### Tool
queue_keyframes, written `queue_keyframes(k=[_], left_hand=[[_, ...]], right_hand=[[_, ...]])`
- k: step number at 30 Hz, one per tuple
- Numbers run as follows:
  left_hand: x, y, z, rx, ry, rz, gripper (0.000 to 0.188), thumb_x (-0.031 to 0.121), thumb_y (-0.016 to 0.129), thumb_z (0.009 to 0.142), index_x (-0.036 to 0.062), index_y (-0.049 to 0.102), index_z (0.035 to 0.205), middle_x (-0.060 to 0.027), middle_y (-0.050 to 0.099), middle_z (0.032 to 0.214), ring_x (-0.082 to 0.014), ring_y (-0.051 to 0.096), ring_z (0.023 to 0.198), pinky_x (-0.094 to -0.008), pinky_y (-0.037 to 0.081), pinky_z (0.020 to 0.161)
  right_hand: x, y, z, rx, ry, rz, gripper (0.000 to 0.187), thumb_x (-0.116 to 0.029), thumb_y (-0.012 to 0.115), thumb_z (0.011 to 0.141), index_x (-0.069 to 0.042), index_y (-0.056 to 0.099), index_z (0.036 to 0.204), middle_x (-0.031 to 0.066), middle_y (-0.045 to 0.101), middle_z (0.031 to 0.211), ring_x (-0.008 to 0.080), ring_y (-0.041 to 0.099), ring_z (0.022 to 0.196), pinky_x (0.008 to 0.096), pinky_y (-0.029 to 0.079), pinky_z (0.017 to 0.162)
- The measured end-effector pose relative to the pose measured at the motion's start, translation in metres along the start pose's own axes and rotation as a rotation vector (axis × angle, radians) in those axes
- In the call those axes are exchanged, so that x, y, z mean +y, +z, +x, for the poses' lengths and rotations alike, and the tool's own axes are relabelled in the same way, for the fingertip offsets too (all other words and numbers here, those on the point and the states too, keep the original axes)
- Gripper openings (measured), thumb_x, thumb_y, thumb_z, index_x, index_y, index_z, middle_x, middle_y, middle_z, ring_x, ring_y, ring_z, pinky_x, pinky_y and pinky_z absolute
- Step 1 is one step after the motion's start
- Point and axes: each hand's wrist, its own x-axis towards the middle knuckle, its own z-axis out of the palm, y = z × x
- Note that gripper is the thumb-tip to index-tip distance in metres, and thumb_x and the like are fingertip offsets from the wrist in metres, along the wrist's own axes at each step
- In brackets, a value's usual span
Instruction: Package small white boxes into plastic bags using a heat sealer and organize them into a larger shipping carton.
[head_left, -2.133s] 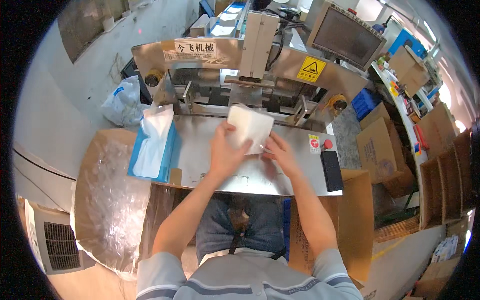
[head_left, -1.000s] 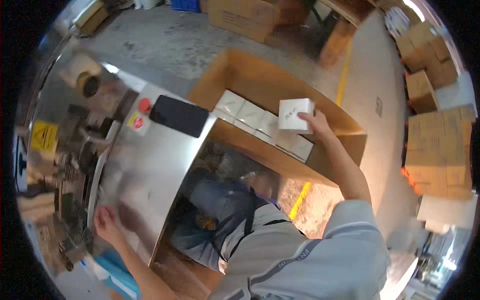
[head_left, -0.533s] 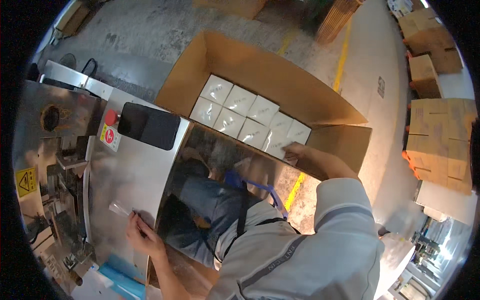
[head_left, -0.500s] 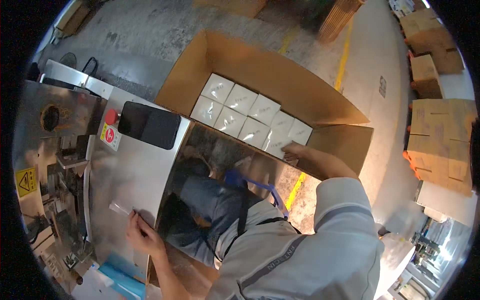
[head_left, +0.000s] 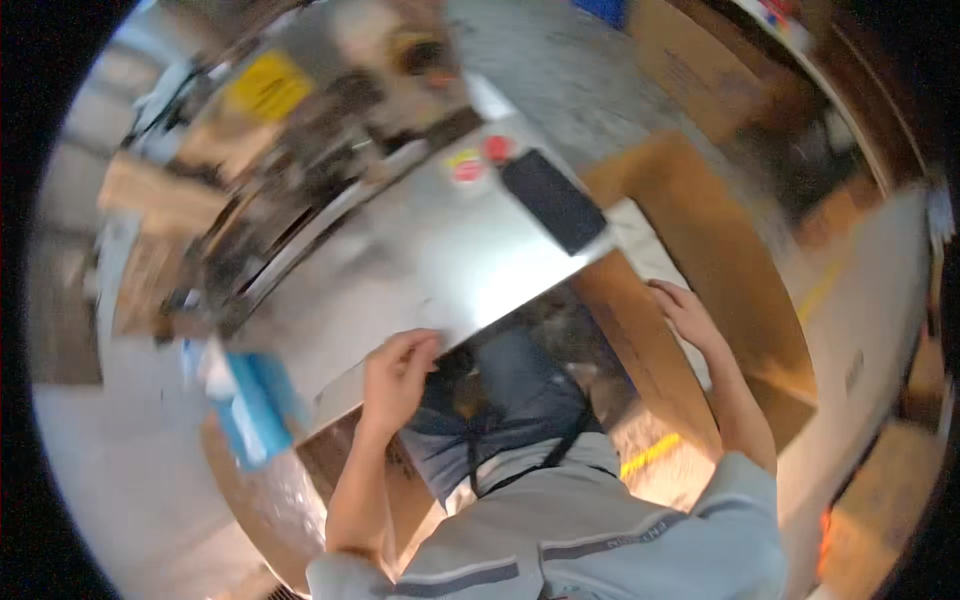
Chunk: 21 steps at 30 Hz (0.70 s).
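Observation:
My left hand [head_left: 398, 375] is over the front edge of the metal worktable [head_left: 385, 270], its fingers curled toward the thumb. Whether anything small sits between those fingertips is lost in the blur. Over on the right, my right hand [head_left: 688, 315] reaches inside an open cardboard carton [head_left: 755, 255]. Its fingers are extended and lie near or on the white boxes [head_left: 645, 238] packed in it; no box is gripped. The carton's near wall hides most of them.
A black phone [head_left: 555, 200] lies at the table's far right corner, by a red button [head_left: 497, 149]. Machinery [head_left: 350, 130] with a yellow warning label [head_left: 270, 87] runs along the back. A blue packet [head_left: 255, 410] lies at left, above another carton [head_left: 235, 500].
The view has swung left, blurring the picture. My left hand has left the small clear plastic piece on the tabletop or carried it off; I cannot tell which. My right hand stays at the carton.

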Motion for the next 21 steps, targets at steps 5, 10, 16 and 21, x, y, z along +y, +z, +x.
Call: queue_keyframes(k=[5, 10, 16, 21], left_hand=[[0.008, -0.115, -0.065, 0.314, 0.057, -0.389, 0.015, 0.001, 0.064, 0.093, -0.0022, 0.069, 0.107, -0.0083, 0.071, 0.087, -0.015, 0.067, 0.071, -0.0276, 0.054, 0.069], [-0.135, -0.295, -0.151, 0.912, 0.266, -0.822, 0.017, 0.008, 0.065, 0.095, 0.0026, 0.066, 0.112, -0.0075, 0.068, 0.096, -0.0166, 0.065, 0.079, -0.0294, 0.054, 0.071], [-0.377, -0.362, -0.272, 1.143, -0.473, 0.829, 0.046, 0.031, 0.063, 0.094, -0.0059, 0.061, 0.121, -0.0237, 0.069, 0.107, -0.0344, 0.068, 0.104, -0.0439, 0.052, 0.094], [-0.291, -0.34, -0.135, 1.029, -0.236, 0.264, 0.055, 0.039, 0.064, 0.094, -0.0039, 0.062, 0.128, -0.028, 0.065, 0.125, -0.0353, 0.062, 0.121, -0.0428, 0.047, 0.102]], right_hand=[[-0.085, 0.026, -0.014, 0.111, -0.175, -0.06, 0.047, -0.026, 0.054, 0.103, 0.004, 0.052, 0.139, 0.0182, 0.062, 0.133, 0.0238, 0.058, 0.122, 0.034, 0.042, 0.106], [-0.076, 0.068, -0.016, 0.372, -0.353, -0.531, 0.062, -0.028, 0.061, 0.1, 0.002, 0.038, 0.149, 0.0264, 0.056, 0.138, 0.0398, 0.054, 0.13, 0.0418, 0.044, 0.105], [-0.067, 0.076, -0.003, 0.286, -0.3, -0.453, 0.064, -0.031, 0.064, 0.098, 0.003, 0.04, 0.146, 0.029, 0.057, 0.135, 0.0413, 0.057, 0.126, 0.0437, 0.046, 0.102], [-0.053, 0.054, -0.005, 0.382, -0.246, -0.59, 0.065, -0.034, 0.065, 0.097, 0.002, 0.041, 0.146, 0.0296, 0.056, 0.137, 0.0418, 0.054, 0.129, 0.044, 0.044, 0.104]])
